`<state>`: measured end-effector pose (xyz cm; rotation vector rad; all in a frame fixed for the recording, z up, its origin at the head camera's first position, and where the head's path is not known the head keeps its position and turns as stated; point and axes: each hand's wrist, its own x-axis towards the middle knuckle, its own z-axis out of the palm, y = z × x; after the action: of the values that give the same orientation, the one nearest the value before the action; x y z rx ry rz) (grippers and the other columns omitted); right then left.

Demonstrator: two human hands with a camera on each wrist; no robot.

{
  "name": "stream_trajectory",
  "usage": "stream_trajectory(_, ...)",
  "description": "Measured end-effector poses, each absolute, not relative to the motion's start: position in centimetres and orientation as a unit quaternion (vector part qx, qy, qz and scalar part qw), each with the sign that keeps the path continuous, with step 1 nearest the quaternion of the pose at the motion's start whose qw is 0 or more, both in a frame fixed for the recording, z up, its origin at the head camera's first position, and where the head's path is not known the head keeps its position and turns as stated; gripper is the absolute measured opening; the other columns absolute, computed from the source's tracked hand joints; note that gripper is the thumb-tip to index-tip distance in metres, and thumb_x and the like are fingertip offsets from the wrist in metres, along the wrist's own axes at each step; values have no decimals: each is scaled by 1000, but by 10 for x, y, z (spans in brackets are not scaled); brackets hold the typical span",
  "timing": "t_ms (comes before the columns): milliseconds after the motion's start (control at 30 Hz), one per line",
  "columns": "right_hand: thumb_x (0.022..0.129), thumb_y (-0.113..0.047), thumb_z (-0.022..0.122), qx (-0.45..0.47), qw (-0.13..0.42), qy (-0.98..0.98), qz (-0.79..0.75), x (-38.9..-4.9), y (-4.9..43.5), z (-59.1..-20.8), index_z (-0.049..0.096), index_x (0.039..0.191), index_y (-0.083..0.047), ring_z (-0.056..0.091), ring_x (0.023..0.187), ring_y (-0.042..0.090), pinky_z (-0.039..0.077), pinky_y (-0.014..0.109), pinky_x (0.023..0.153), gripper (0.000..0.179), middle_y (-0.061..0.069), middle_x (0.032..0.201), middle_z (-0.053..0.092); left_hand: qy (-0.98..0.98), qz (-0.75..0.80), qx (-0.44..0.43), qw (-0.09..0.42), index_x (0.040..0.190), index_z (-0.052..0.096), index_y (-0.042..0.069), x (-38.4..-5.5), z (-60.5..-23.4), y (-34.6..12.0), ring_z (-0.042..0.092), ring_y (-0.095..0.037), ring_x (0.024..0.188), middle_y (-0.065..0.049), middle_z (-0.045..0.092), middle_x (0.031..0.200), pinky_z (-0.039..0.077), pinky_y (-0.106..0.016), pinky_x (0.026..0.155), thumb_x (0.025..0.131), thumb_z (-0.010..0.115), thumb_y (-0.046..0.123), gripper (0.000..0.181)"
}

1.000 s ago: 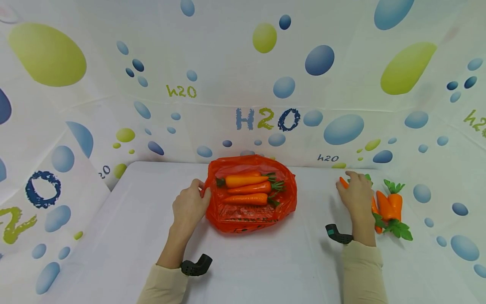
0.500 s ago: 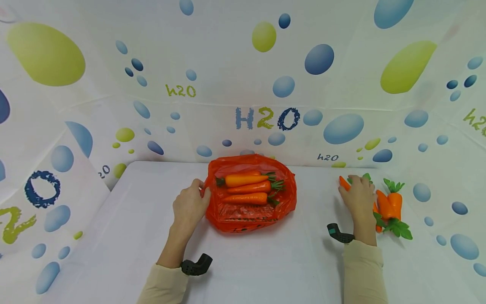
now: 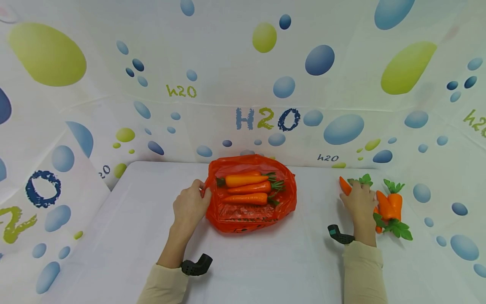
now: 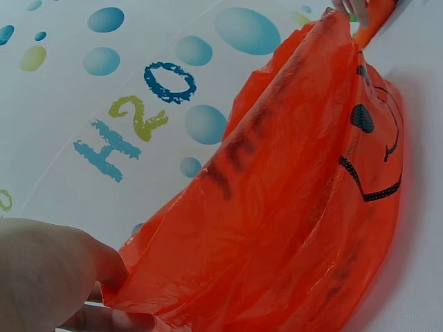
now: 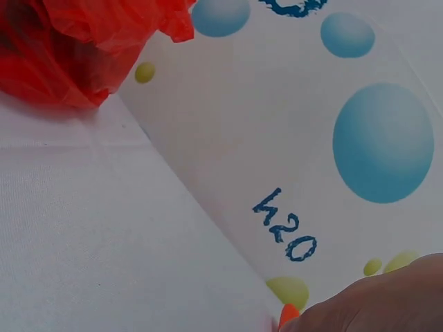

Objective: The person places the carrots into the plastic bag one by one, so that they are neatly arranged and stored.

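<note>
My left hand (image 3: 191,207) pinches the left rim of a red plastic bag (image 3: 247,220) between thumb and fingers. The left wrist view shows the bag's film (image 4: 277,207) stretched away from that grip. Inside the bag, several carrots (image 3: 248,199) lie side by side, green stalks toward the right. My right hand (image 3: 358,204) is over a small pile at the right, its fingers curled down around a carrot (image 3: 344,186) whose tip sticks out on the left. Leaves (image 3: 365,180) show beyond the fingertips. The palm hides most of that carrot; the right wrist view catches only an orange tip (image 5: 289,315).
More carrots (image 3: 395,206) with broad green leaves (image 3: 400,229) lie just right of my right wrist. A white tabletop (image 3: 265,270) carries everything. Close behind the bag rises a pale backdrop (image 3: 212,126) with blue and green drops.
My right hand has drawn back slightly toward me and lower over the carrots, uncovering more of the leaves. The left hand and the bag have stayed in place.
</note>
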<state>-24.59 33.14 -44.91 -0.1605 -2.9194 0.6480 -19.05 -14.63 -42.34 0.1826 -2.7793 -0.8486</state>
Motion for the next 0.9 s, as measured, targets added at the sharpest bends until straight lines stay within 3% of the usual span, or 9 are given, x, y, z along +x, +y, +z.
stream_trajectory(67,94,-16,58,-93,59,-961,252,-251,326,-449,36,144,9,30,122,56,25,69,111,60,41,139,32,-948,-290,61,116,106,61,3,-190,-423,-146,48,-17,49,-5,56,63,39,-25,46,96,56,25,25)
stream_trajectory(100,95,-25,61,-130,13,-969,211,-255,320,-445,36,147,5,28,124,60,23,76,105,66,41,143,31,-948,-289,61,117,106,61,3,-190,-423,-146,48,-17,49,-5,56,63,39,-25,46,96,56,25,24)
stream_trajectory(233,96,-22,60,-159,-24,-966,204,-260,317,-442,33,150,5,25,130,61,20,77,108,66,40,147,28,-948,-288,60,120,105,61,4,-190,-423,-146,48,-17,49,-5,56,63,39,-25,46,96,56,25,23)
stream_trajectory(900,96,-9,53,-159,-48,-971,172,-260,321,-443,38,142,13,31,122,60,24,75,108,54,42,137,39,-949,-285,59,120,102,61,4,-190,-422,-147,48,-17,49,-5,56,62,38,-25,45,96,56,25,23)
